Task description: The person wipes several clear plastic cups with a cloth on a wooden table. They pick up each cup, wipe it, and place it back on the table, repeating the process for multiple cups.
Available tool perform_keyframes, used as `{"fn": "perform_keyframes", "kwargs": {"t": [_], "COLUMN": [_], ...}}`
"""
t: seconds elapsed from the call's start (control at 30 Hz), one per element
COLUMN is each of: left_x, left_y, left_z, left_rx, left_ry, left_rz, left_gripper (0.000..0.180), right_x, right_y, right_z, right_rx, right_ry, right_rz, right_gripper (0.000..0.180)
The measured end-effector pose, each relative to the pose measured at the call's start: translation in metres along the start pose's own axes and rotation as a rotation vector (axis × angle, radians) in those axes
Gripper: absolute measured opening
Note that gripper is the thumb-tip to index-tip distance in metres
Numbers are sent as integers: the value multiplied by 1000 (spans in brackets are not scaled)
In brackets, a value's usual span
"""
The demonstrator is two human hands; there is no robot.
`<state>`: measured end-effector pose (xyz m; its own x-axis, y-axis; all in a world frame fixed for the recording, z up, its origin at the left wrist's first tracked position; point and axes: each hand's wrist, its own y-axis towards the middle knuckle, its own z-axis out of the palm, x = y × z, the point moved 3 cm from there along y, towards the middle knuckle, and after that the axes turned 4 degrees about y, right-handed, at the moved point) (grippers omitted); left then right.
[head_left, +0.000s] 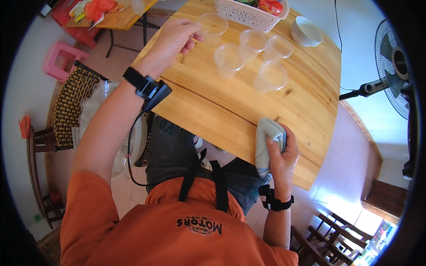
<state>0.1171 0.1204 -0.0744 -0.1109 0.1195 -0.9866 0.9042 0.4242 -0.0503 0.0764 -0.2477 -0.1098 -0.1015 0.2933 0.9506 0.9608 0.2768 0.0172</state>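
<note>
My left hand (177, 37) reaches over the far left part of the wooden table (213, 111). Its curled fingers are at the near left side of a clear plastic cup (214, 25), closed on its edge. My right hand (285, 153) grips a folded pale grey-green cloth (265, 139) at the table's near edge, thumb on top. Beyond the cloth, more clear cups stand in a loose group: one cup (229, 60) nearest my left hand, another cup (270, 76) closer to me, and others behind.
A pale perforated basket (248, 17) with red packets stands at the far edge, beside a stack of white bowls (307, 32). A standing fan (390, 66) is right of the table. At left are a pink stool (64, 60), a woven chair (75, 102) and another table (120, 20).
</note>
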Motion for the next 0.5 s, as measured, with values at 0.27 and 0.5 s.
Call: {"fn": "perform_keyframes", "kwargs": {"t": [0.27, 0.5], "left_x": [22, 20], "left_y": [25, 26], "left_z": [23, 22], "left_rx": [38, 58], "left_ry": [-23, 15], "left_rz": [-119, -125], "left_gripper": [23, 32], "right_x": [3, 7], "right_y": [-1, -2], "right_z": [1, 3], "right_rx": [2, 0], "right_ry": [-27, -66], "right_rz": [-16, -50], "right_gripper": [42, 41]}}
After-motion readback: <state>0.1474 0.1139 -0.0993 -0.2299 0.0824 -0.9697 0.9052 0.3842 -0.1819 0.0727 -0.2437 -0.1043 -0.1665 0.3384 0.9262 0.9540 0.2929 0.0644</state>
